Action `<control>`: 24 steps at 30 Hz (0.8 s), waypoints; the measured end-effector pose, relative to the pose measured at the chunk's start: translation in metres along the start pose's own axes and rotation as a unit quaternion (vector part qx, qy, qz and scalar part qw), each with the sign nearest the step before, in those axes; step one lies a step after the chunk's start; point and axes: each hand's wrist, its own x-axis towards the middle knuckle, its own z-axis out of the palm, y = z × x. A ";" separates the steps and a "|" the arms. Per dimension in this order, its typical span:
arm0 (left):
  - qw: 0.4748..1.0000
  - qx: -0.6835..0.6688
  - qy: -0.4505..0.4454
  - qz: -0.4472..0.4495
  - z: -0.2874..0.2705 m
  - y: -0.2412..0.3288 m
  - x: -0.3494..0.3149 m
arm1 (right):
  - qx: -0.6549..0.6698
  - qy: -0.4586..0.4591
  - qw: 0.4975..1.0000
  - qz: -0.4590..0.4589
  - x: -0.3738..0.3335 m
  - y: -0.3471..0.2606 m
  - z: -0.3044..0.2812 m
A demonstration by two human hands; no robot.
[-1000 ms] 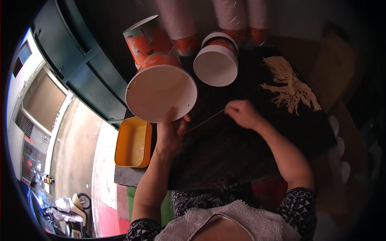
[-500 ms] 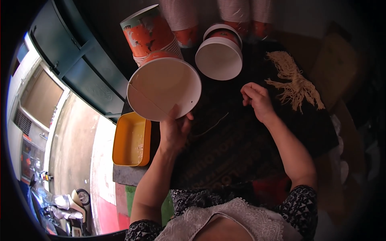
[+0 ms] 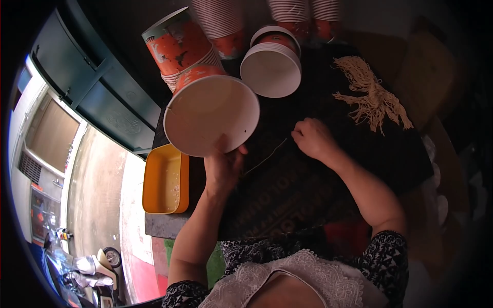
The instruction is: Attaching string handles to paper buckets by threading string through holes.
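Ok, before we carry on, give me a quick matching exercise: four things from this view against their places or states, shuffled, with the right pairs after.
Things
1. Yellow tray
2. Beige string bundle
3. Paper tub
4. Right hand

Places or states
A. Held by the left hand, white inside facing the camera
B. Fingers curled, near one end of a thin string
C. At the left edge of the tabletop
D. Lying on the tabletop's right part

Pairs: 1-C, 2-D, 3-A, 4-B
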 end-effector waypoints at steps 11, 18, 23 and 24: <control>0.993 0.112 0.007 0.023 0.021 -0.006 -0.017 | -0.178 0.116 0.969 -0.129 -0.002 -0.029 0.036; 0.995 0.095 -0.029 0.008 0.009 -0.004 -0.016 | -0.171 0.008 0.975 -0.142 0.006 -0.019 0.036; 0.999 0.040 -0.003 -0.009 0.015 -0.004 -0.017 | 0.181 0.057 0.978 -0.089 0.006 -0.004 0.033; 0.999 0.011 0.010 -0.031 0.016 -0.003 -0.017 | 0.181 0.056 0.978 -0.089 0.006 -0.005 0.030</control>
